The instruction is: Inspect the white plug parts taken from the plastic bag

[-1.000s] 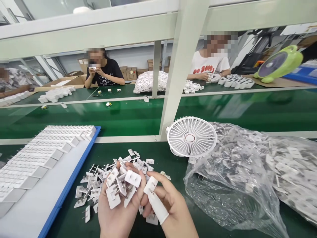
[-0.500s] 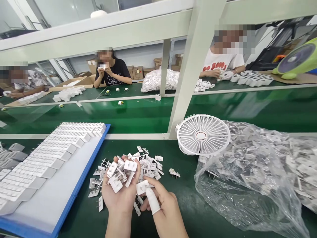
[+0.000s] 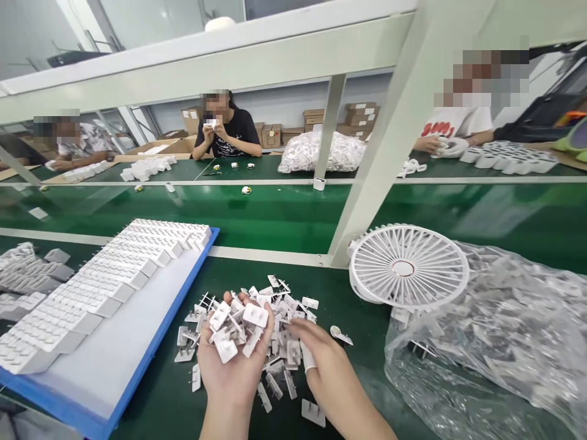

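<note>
My left hand (image 3: 233, 366) is palm up, fingers curled around a heap of small white plastic plug plates with metal pins (image 3: 238, 324). Just right of it, my right hand (image 3: 325, 360) reaches palm down into the loose pile of similar plug plates (image 3: 279, 305) on the green table. Its index finger stretches over the pile and its thumb, in a white finger cot (image 3: 308, 359), is apart from it, beside a plate. The other fingertips are partly hidden. A single plug plate (image 3: 313, 412) lies below the right hand.
At left, a blue-edged tray (image 3: 151, 330) bears rows of white housings (image 3: 105, 287). A white fan grille (image 3: 408, 269) and a clear plastic bag of parts (image 3: 495, 330) stand at right. Behind a slanted post (image 3: 367, 183), co-workers sit across the green conveyor (image 3: 284, 211).
My right hand has moved right and onto the pile; the plate it pinched no longer shows in its fingers. My left hand still holds its heap. The view has shifted left.
</note>
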Tool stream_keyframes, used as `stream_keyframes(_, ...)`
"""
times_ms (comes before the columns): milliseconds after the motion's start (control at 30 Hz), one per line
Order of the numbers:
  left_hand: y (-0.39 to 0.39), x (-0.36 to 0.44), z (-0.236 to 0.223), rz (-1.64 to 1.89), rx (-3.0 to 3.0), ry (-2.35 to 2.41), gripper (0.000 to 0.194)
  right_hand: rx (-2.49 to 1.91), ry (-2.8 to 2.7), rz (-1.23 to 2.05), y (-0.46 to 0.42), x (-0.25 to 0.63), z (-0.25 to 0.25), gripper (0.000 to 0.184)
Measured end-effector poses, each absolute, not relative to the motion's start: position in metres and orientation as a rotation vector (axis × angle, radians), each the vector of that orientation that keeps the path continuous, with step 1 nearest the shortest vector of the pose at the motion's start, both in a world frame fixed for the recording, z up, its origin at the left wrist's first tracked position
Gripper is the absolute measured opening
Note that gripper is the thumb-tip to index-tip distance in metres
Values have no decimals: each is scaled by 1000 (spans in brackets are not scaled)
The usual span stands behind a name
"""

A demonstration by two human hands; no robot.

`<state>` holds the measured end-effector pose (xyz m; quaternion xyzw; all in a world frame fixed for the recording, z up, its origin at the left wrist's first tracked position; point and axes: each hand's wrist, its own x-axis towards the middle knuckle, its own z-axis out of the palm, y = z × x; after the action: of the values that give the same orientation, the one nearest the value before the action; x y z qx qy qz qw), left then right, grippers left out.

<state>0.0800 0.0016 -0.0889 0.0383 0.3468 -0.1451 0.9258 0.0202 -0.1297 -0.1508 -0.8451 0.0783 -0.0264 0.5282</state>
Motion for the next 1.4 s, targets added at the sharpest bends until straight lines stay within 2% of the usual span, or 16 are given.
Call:
stream_keyframes(67, 0, 77, -85, -335, 85, 721, 31, -2095, 138, -135, -134, 21, -148, 55)
stream_keyframes(233, -10, 72, -82, -412, 204, 741, 28, -2175, -85, -560, -134, 20, -115, 25)
stream_keyframes(300, -16, 71, -83, -456, 240, 713, 33, -2235, -108, -477, -134, 23, -98, 19)
stream_keyframes(467, -27, 72, -90, -485, 218, 717, 38, -2294, -14, -75, -140, 36, -80, 19)
stream_keyframes(600, -32, 72, -97, -519, 177, 725, 35, -2224, -9, -37, -149, 42, -88, 15)
stream_keyframes(700, -35, 72, -96, -541, 183, 724, 33, -1883, 60, -170, -153, 41, -99, 8)
stream_keyframes(767, -36, 72, -92, -548, 152, 756, 29, -1519, 99, -211, -155, 39, -103, 17)
stream_keyframes(867, -36, 72, -87, -532, 52, 832, 25, -939, 48, -116, -154, 32, -100, 27)
stream_keyframes(967, -32, 72, -86, -496, 39, 841, 33, -578, -115, -35, -151, 26, -91, 20)
stream_keyframes(1133, -27, 71, -87, -514, 19, 844, 33, -461, -227, 11, -148, 19, -81, 16)
stream_keyframes(1267, -26, 70, -84, -537, -4, 842, 32, -456, -203, 15, -148, 16, -81, 25)
stream_keyframes(1400, -26, 69, -86, -537, -7, 840, 28, -657, 40, -42, -147, 16, -88, 13)
